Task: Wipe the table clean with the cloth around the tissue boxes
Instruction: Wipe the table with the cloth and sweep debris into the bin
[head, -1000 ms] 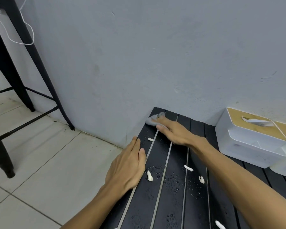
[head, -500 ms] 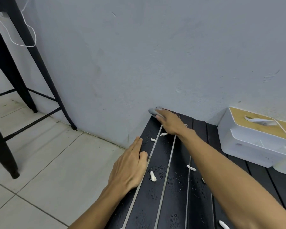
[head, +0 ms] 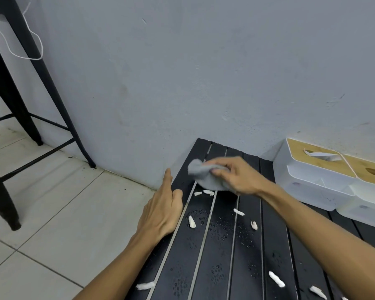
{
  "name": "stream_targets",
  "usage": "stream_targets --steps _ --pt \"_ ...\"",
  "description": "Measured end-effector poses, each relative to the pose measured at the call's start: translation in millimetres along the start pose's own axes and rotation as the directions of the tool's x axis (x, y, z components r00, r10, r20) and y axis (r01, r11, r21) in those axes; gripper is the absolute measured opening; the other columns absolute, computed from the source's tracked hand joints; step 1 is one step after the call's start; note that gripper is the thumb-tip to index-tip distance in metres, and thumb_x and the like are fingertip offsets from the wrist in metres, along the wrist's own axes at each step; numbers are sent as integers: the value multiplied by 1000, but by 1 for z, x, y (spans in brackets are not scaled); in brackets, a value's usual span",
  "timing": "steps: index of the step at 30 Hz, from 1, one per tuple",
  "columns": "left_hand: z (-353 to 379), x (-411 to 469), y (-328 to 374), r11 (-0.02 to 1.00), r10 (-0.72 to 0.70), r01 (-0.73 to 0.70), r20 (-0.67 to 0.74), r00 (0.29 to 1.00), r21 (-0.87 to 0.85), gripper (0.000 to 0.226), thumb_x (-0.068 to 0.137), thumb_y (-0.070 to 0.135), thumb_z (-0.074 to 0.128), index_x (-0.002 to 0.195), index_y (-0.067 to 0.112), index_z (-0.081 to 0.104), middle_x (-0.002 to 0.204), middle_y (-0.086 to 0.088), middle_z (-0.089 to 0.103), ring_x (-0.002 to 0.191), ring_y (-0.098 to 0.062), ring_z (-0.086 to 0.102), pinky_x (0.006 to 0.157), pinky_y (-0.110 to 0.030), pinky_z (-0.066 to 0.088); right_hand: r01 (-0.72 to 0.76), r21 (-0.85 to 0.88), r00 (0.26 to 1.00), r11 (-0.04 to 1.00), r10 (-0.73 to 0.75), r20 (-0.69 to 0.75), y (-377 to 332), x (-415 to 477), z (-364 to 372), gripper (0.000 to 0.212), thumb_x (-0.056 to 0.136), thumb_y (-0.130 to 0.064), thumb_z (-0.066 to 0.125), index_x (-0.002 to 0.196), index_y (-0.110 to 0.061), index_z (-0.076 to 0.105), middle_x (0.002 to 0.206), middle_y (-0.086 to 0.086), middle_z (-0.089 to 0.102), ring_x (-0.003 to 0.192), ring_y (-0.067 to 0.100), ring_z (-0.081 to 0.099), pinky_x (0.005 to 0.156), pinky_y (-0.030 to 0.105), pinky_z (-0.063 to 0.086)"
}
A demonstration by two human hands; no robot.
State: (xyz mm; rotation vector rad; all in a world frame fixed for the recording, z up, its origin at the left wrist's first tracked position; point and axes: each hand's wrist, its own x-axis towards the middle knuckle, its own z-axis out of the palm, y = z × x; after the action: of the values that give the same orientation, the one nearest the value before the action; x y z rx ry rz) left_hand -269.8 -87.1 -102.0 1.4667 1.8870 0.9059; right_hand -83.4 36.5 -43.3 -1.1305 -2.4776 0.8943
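A single wide-angle camera sits on the person's head and looks forward and down along the black slatted table (head: 217,256), facing the grey wall (head: 204,72) at its far end. It is close: both forearms (head: 312,230) enter from the bottom edge. The tiled floor (head: 52,213) fills the left side, the tissue boxes (head: 312,180) the right edge.

Black slatted table (head: 249,278): smooth, glossy where droplets (head: 221,230) sit; silvery metal-look strips (head: 201,252) between slats. Grey cloth (head: 206,180): soft matt fabric. White tissue boxes (head: 307,185): smooth plastic, matt wood-look lids (head: 298,151). White scraps (head: 191,221): paper-like, crumpled. Grey wall (head: 204,72): matt, rough paint.
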Motion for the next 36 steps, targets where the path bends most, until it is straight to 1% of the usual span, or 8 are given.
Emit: stream_targets --steps 5,11,16,19,23,26,30,36 --pt "0 -1 0 999 1 0 21 1000 -44 66 93 37 25 155 34 0 158 14 27 133 -19 41 107 -44 29 -102 -15 943 995 92 -319 17 38 -9 31 104 -16 48 130 -23 64 135 3 64 122 21 60 93 19 50" --pt "-1 0 1 987 -37 38 6 999 -153 75 83 46 21 153 39 -5 155 8 34 123 -22 50 107 -47 34 -18 -161 1000 987 14 -27 17 38 47 40 104 -18 49 143 -23 53 161 -1 28 150 23 25 123 47 23" --pt "-3 0 2 982 -27 18 -46 999 -189 71 86 45 19 152 44 -7 158 2 31 119 -24 53 93 -34 36 111 -10 982 994 -109 153 5 -8 46 35 101 -16 54 135 -24 62 155 -2 44 150 12 29 124 45 24" --pt "-5 -3 6 980 -22 9 -64 998 -198 62 96 45 21 152 45 -4 157 0 32 101 -20 56 88 -36 38 24 66 975 998 -38 220 -14 -35 36 28 102 -18 55 126 -20 68 127 5 69 124 20 61 107 42 48" --pt "-5 -7 7 983 -35 25 -50 998 -181 59 96 47 19 151 48 -3 156 3 34 121 -28 51 106 -46 33 -73 107 983 992 53 177 -21 -55 -6 24 102 -16 55 121 -13 69 82 -26 73 73 -5 67 69 14 54" --pt "-4 -6 4 987 -45 38 -46 998 -158 60 93 50 16 150 49 -3 144 -10 49 113 -35 55 104 -53 36 -136 230 990 964 142 -9 -9 -50 -34 19 100 -20 56 110 -26 71 89 -14 76 85 4 72 76 22 55" --pt "-3 -6 5 988 -59 49 -68 996 -144 54 100 41 18 152 45 2 76 -7 56 76 -24 54 92 -49 42 -177 44 945 983 183 -271 17 -19 -27 21 102 -19 54 111 -30 69 109 -1 73 108 19 66 92 29 50" --pt "-3 -6 6 986 -53 41 -77 996 -160 54 102 40 20 152 47 2 89 2 48 84 -19 42 80 -36 28 -129 -143 987 981 113 -112 6 -9 48 33 103 -30 51 134 -25 61 143 7 58 134 31 50 112 45 36"
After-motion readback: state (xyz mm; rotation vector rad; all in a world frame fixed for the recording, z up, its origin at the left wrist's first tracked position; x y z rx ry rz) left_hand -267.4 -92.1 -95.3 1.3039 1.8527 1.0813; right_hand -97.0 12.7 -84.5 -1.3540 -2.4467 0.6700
